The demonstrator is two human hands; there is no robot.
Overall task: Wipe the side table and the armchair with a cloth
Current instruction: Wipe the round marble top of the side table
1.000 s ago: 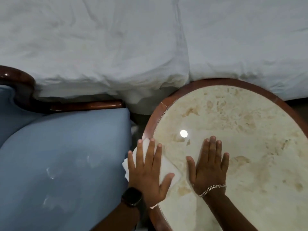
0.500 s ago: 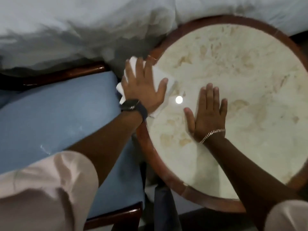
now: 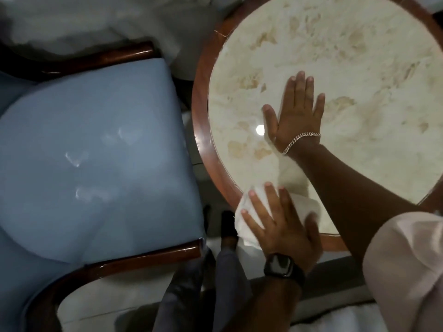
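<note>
The left hand [image 3: 280, 226] with the white cloth [image 3: 305, 206] is now pressing at the near edge of the round bench [image 3: 201, 111]; half a second ago it was at the far edge, beside the bed [image 3: 96, 17]. The right hand [image 3: 297, 113] is still lying flat on the top, fingers straight, holding nothing. The cloth is lying under the left hand's straight fingers, partly over the wooden rim, near the right forearm.

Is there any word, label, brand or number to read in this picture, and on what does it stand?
No readable text.
The black wristwatch on the left hand shows a dark face, nothing legible.
The white cloth, the round marble side table with wooden rim and the blue armchair bear no writing.
</note>
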